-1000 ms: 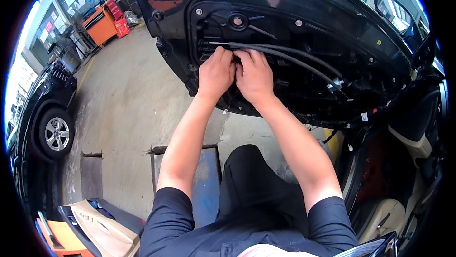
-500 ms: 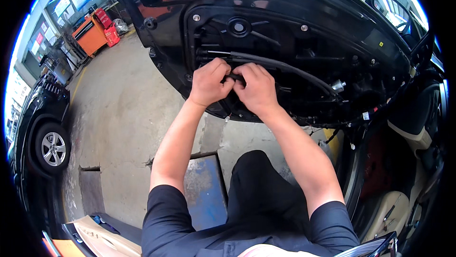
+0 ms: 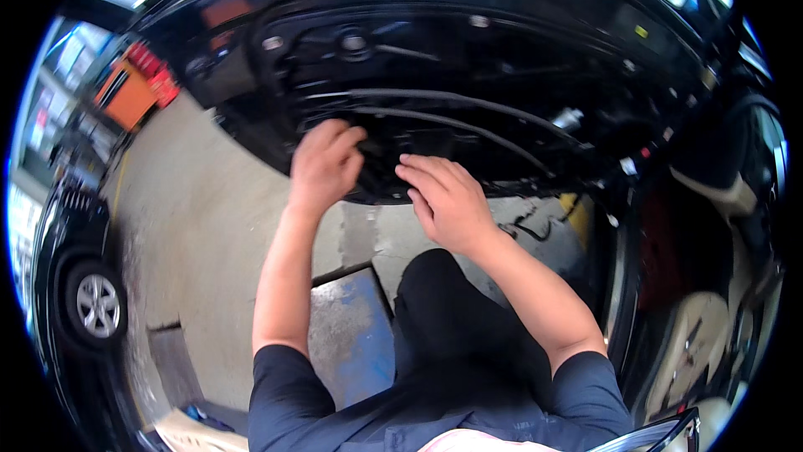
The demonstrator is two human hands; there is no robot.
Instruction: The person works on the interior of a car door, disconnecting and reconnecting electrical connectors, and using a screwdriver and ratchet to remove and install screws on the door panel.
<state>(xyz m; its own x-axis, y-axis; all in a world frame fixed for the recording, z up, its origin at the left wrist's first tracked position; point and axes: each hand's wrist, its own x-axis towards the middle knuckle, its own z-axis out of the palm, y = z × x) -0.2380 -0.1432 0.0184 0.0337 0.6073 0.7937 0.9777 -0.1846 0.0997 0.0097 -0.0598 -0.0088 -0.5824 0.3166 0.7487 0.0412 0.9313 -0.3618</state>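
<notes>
A black inner car door (image 3: 552, 51), its trim off, spans the upper view, slightly blurred. Two dark cables (image 3: 452, 127) curve across it toward a silver cylindrical fitting (image 3: 567, 119). My left hand (image 3: 324, 166) is at the lower left of the door, below the cable ends, its fingers curled; whatever they grip, if anything, is too blurred and hidden to make out. Lower and to the right, my right hand (image 3: 447, 205) has its fingers outstretched and apart, over the door's lower part, with nothing visible in it.
A parked car's wheel (image 3: 99, 306) stands at left, an orange tool cabinet (image 3: 124, 97) behind. A beige trim panel (image 3: 188, 427) lies at lower left, a blue-grey metal plate (image 3: 347, 326) on the floor. The open car interior (image 3: 694, 343) is at right; wires hang below the door.
My hands have parted from their joined grip near the cable ends: the left moved left, the right down and opened. The view has swung, and the two cables now sit farther apart.
</notes>
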